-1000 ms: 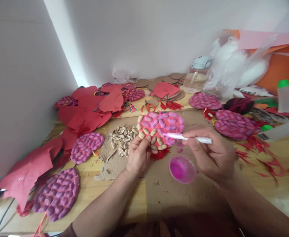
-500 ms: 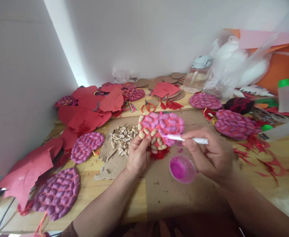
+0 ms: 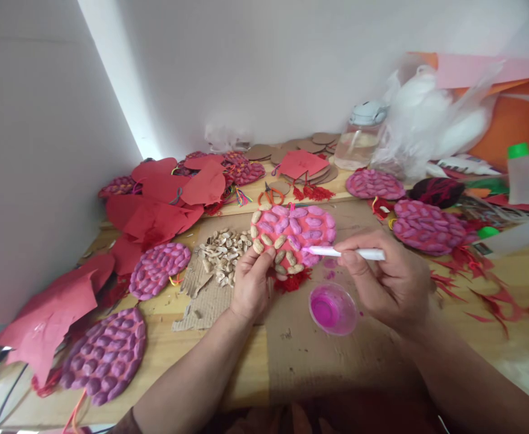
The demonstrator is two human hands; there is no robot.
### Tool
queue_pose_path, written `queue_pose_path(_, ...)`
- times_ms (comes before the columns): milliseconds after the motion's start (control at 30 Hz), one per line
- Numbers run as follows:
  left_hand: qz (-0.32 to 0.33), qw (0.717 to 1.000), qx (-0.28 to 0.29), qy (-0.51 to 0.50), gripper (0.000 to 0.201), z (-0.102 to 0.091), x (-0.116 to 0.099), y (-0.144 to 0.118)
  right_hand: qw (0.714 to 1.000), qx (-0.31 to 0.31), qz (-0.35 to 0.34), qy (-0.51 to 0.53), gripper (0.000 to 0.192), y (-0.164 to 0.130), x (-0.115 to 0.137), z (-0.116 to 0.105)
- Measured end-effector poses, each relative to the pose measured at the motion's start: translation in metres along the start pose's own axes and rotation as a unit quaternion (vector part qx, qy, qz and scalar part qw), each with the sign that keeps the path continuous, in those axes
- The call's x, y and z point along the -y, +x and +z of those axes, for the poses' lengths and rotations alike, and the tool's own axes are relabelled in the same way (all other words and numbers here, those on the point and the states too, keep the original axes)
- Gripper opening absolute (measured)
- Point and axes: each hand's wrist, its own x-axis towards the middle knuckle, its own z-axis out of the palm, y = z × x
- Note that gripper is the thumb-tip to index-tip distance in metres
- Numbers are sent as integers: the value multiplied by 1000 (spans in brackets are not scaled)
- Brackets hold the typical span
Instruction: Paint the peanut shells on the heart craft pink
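My left hand (image 3: 253,282) is closed on the lower left edge of a red plaque (image 3: 301,226) covered with peanut shells. Most shells on its right and top are painted pink; the shells (image 3: 279,242) along its left and bottom are bare tan. Between the thumb and fingers of my right hand (image 3: 386,280) is a white-handled paintbrush (image 3: 359,253). Its pink tip meets the plaque near a pink shell right of centre. Below the plaque stands a clear plastic cup (image 3: 332,308) of magenta paint. A red tassel (image 3: 293,281) hangs under the plaque.
Loose peanut shells (image 3: 225,253) lie on cardboard to the left. Finished pink plaques (image 3: 106,355) and red paper shapes (image 3: 144,220) cover the left side. Orange-handled scissors (image 3: 270,194) and a water jug (image 3: 359,137) are at the back. Red scraps (image 3: 497,298) lie at right.
My right hand and the brush have shifted slightly to the right, with the tip still at the plaque. My left hand keeps its hold.
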Motion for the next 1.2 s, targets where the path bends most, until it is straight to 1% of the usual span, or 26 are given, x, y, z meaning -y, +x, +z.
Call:
queue_pose_path(133, -1, 1000, -2, 0, 38, 1, -1, 0, 1000, 0, -1, 5, 11, 0, 1, 0)
queue_pose_path(233, -4, 1000, -5, -1, 39, 1, -1, 1, 1000, 6, -20, -5, 8, 2, 3, 0)
queue_pose_path(433, 0, 1000, -6, 7, 38, 1, -1, 0, 999, 11, -19, -24, 6, 1, 4, 0)
queue_pose_path(633, 22, 999, 18, 29, 35, -5, 6, 0, 999, 15, -20, -25, 7, 3, 4, 0)
queue_pose_path(767, 26, 997, 30, 61, 33, -10, 11, 0, 999, -5, -17, -33, 8, 3, 1, 1)
queue_pose_path(867, 16, 998, 21, 58, 37, -8, 10, -1, 999, -8, -13, -38, 8, 4, 1, 2)
queue_pose_path(1000, 12, 999, 5, 36, 40, -2, 4, 0, 999, 2, -34, -27, 7, 5, 5, 2)
queue_pose_path(1133, 4, 1000, -3, 30, 41, -1, 1, 1, 999, 18, -29, -26, 7, 3, 8, 4)
queue_pose_path(1200, 0, 1000, -2, 30, 41, -1, 1, 1, 999, 9, -35, -24, 8, 1, 7, 4)
